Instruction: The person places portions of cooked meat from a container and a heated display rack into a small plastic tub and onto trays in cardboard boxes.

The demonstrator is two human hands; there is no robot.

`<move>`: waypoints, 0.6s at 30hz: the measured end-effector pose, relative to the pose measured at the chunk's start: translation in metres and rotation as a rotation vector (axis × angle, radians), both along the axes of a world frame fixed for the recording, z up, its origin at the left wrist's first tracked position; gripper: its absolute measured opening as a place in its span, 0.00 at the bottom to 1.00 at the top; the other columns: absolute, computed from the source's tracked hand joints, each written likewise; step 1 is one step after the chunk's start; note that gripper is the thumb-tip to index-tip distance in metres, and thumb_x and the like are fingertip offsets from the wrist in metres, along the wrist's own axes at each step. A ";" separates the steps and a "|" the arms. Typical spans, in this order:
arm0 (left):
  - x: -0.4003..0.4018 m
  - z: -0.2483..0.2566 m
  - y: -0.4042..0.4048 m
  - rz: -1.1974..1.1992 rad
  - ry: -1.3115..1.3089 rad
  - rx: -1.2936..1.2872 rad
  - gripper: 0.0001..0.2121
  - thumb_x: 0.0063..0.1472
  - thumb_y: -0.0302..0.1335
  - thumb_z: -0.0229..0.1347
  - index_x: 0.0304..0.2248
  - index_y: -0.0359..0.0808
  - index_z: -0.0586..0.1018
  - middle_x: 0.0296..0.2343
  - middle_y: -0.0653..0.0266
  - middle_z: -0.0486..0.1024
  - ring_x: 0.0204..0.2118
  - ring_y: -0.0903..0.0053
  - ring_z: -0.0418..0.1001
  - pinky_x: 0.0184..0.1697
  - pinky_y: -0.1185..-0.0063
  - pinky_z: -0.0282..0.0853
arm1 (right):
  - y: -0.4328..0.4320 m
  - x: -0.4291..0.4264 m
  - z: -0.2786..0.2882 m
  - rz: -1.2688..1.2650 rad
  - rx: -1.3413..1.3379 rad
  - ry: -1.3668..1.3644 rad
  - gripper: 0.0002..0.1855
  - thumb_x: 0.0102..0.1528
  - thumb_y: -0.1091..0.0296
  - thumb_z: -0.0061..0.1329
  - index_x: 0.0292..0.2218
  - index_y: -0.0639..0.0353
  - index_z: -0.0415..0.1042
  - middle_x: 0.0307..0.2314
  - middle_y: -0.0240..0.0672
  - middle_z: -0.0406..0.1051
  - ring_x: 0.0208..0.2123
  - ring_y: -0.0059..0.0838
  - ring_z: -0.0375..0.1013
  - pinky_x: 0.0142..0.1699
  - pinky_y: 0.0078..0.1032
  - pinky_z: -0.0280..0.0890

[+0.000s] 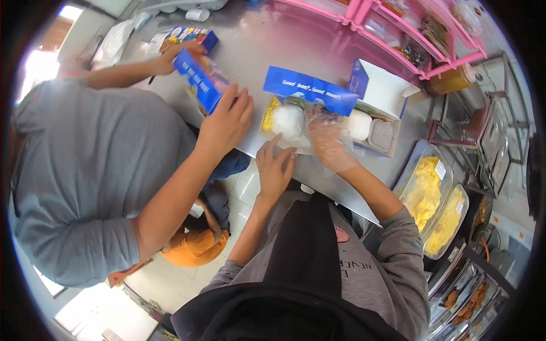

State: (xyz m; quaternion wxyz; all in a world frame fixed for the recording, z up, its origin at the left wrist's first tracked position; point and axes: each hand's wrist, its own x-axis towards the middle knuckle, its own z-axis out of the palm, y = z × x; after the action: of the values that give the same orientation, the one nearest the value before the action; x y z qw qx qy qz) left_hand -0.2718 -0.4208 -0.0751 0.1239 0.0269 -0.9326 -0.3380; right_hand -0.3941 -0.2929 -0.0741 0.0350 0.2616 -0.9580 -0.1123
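An open blue and white cardboard meal box (310, 81) lies before me on the metal counter. In it are a white rice mound (288, 121) and yellow scrambled egg (270, 114) at its left end. My right hand (326, 132), in a clear plastic glove, reaches into the box beside the rice; its fingertips are partly hidden and whether it grips anything cannot be told. My bare left hand (276, 164) rests with spread fingers at the box's near edge. Just to the right, a second open box (379, 85) holds a white rice mound (359, 124) and a lidded plastic cup (380, 134).
At the left, a co-worker in a grey shirt holds a blue box (200, 81); another printed box (209, 40) lies behind it. Pink plastic bins (409, 55) line the far side. Clear tubs of yellow food (422, 187) and a metal rack (456, 140) stand at the right. A person in orange is below.
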 end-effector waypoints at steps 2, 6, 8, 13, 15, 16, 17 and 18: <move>-0.003 0.000 -0.007 -0.004 0.001 -0.004 0.10 0.55 0.28 0.55 0.38 0.43 0.80 0.52 0.59 0.64 0.54 0.58 0.59 0.57 0.66 0.50 | -0.001 0.003 0.000 0.031 -0.049 0.158 0.27 0.51 0.72 0.43 0.53 0.67 0.60 0.37 0.42 0.73 0.33 0.36 0.75 0.37 0.36 0.67; -0.017 -0.004 0.007 -0.085 0.028 0.011 0.14 0.54 0.29 0.56 0.41 0.43 0.79 0.53 0.56 0.63 0.53 0.56 0.59 0.57 0.63 0.51 | 0.018 0.006 -0.003 -0.049 -0.262 -0.195 0.20 0.49 0.70 0.45 0.45 0.64 0.66 0.26 0.39 0.73 0.27 0.34 0.74 0.32 0.34 0.67; -0.018 -0.010 0.014 -0.116 -0.014 -0.057 0.15 0.56 0.31 0.55 0.44 0.40 0.78 0.54 0.52 0.61 0.55 0.57 0.57 0.58 0.64 0.48 | 0.039 0.012 -0.013 0.081 -0.239 -0.208 0.12 0.48 0.70 0.46 0.37 0.61 0.69 0.24 0.37 0.71 0.24 0.34 0.73 0.27 0.31 0.66; -0.020 -0.019 0.011 -0.081 0.061 -0.325 0.18 0.62 0.41 0.49 0.45 0.38 0.76 0.53 0.51 0.60 0.54 0.54 0.56 0.55 0.59 0.49 | 0.067 0.023 0.035 0.249 -0.584 -0.111 0.10 0.50 0.64 0.46 0.31 0.62 0.68 0.29 0.42 0.70 0.34 0.36 0.71 0.36 0.33 0.66; -0.030 -0.029 0.018 -0.136 -0.033 -0.417 0.18 0.63 0.45 0.47 0.43 0.42 0.77 0.51 0.54 0.61 0.53 0.54 0.57 0.53 0.58 0.51 | 0.112 0.058 0.058 0.213 -0.928 -0.219 0.09 0.51 0.66 0.45 0.32 0.62 0.68 0.30 0.41 0.70 0.36 0.39 0.72 0.38 0.37 0.67; -0.032 -0.027 0.024 -0.141 -0.069 -0.482 0.18 0.63 0.46 0.46 0.43 0.44 0.77 0.50 0.55 0.61 0.52 0.54 0.58 0.52 0.58 0.52 | 0.140 0.076 0.087 0.089 -0.955 -0.175 0.10 0.51 0.65 0.44 0.32 0.61 0.68 0.30 0.41 0.70 0.34 0.41 0.71 0.36 0.38 0.67; -0.032 -0.023 0.029 -0.159 -0.070 -0.516 0.19 0.63 0.48 0.44 0.42 0.45 0.77 0.49 0.56 0.62 0.51 0.54 0.58 0.50 0.58 0.53 | 0.171 0.099 0.120 -0.009 -0.998 -0.142 0.10 0.52 0.63 0.43 0.31 0.61 0.68 0.29 0.42 0.70 0.33 0.43 0.71 0.35 0.39 0.67; -0.027 -0.015 0.039 -0.178 -0.046 -0.555 0.19 0.63 0.48 0.44 0.40 0.45 0.78 0.46 0.55 0.64 0.48 0.54 0.61 0.50 0.59 0.56 | 0.205 0.127 0.147 -0.111 -1.047 -0.113 0.11 0.52 0.62 0.42 0.30 0.61 0.68 0.29 0.42 0.70 0.31 0.46 0.71 0.33 0.40 0.67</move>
State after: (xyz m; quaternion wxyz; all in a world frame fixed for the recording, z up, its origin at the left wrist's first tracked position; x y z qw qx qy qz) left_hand -0.2993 -0.3817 -0.0899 0.0754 -0.0823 -0.9906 -0.0789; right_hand -0.2670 -0.0877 0.0731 0.1031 0.1635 -0.8986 0.3939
